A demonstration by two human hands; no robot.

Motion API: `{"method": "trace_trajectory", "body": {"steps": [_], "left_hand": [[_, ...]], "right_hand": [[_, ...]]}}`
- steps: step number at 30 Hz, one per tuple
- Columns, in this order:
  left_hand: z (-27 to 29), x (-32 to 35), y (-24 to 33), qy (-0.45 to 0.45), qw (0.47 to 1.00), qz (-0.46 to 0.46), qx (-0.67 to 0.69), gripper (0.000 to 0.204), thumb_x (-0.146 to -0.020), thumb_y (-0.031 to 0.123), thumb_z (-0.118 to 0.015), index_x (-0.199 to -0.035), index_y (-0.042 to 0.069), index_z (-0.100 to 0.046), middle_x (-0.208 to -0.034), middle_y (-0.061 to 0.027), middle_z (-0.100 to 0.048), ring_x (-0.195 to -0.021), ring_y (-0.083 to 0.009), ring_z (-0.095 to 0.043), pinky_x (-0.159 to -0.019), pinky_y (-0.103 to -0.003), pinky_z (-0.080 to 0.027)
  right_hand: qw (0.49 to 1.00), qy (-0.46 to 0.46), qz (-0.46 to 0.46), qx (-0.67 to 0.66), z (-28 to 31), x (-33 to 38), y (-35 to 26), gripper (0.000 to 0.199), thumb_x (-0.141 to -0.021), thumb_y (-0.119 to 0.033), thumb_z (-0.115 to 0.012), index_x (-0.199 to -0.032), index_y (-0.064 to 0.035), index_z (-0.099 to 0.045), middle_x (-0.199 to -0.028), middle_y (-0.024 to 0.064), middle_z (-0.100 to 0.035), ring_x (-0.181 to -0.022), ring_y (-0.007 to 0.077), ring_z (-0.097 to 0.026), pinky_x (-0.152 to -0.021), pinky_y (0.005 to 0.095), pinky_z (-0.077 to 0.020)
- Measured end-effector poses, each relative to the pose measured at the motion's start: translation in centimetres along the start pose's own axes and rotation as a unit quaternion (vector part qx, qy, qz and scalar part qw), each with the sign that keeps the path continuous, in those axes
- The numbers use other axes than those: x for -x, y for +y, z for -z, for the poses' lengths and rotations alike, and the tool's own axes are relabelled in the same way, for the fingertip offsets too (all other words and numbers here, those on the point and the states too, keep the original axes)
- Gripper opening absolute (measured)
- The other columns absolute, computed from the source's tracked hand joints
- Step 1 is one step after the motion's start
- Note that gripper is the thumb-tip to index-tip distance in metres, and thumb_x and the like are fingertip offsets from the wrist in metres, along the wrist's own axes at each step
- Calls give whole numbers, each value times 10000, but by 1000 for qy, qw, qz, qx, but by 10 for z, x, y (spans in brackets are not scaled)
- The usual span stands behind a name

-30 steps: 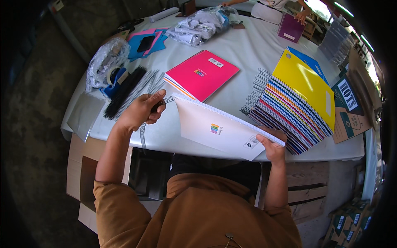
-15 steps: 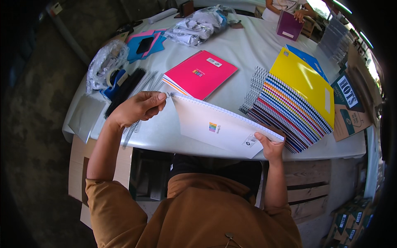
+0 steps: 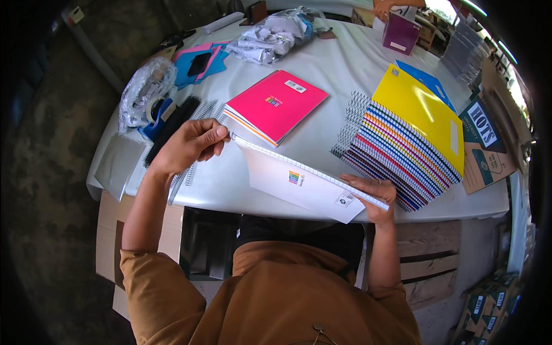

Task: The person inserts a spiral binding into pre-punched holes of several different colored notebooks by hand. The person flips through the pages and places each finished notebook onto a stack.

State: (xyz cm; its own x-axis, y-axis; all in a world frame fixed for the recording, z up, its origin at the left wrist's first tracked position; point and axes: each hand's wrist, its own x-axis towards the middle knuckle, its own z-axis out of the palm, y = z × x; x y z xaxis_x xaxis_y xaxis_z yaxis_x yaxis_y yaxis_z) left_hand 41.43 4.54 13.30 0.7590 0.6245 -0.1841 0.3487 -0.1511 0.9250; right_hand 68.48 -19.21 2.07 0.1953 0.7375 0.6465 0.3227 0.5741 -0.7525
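- Your white-covered notebook is hanging tilted between both hands, over the near edge of the table; whether it is touching the tabletop, you can't tell from here.
- Your left hand is closing thumb and fingertips tightly around a short wire coil at the notebook's upper left corner; how much wire is lying inside the fist is hidden.
- Your right hand is wrapping loosely around the notebook's right end, fingers lying along the punched edge; thumb placement isn't showing clearly.
- Handling, judged: notebook probably light, bendy as a sheaf, cover smooth and likely sliding a little. Pages could be fanning out of line if the right grip is loosening.
- Best hold: flat across the right end, squeezing covers and pages together, keeping the holes uncovered.
- Wire is looking thin and springy, easily bent; pinching right beside the corner is steadier than gripping far back.
- Loose coils are lying just beside your left wrist, likely tangling if snagged.
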Motion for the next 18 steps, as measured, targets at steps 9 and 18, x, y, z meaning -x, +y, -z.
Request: {"method": "trace_trajectory", "body": {"steps": [9,18], "left_hand": [[1,-1,23,-20,942,-205,-265,163,-822,124,-641,-961,44,-618,-1016,-53,-576,-884,-141,-521,-763,-275,-417],[2,-19,34,-91,958,-147,-227,222,-858,123,-591,-1040,-3,-589,-965,-87,-597,-920,-181,-553,-818,-310,-421]], "right_hand": [[985,116,-129,-13,-2,5,-3,210,-777,-25,-664,-975,40,-641,-865,85,-664,-750,117,-604,-708,237,-477],[983,120,-134,-32,-1,4,3,214,-771,4,-646,-981,46,-633,-861,81,-664,-762,104,-601,-723,235,-474]]}}
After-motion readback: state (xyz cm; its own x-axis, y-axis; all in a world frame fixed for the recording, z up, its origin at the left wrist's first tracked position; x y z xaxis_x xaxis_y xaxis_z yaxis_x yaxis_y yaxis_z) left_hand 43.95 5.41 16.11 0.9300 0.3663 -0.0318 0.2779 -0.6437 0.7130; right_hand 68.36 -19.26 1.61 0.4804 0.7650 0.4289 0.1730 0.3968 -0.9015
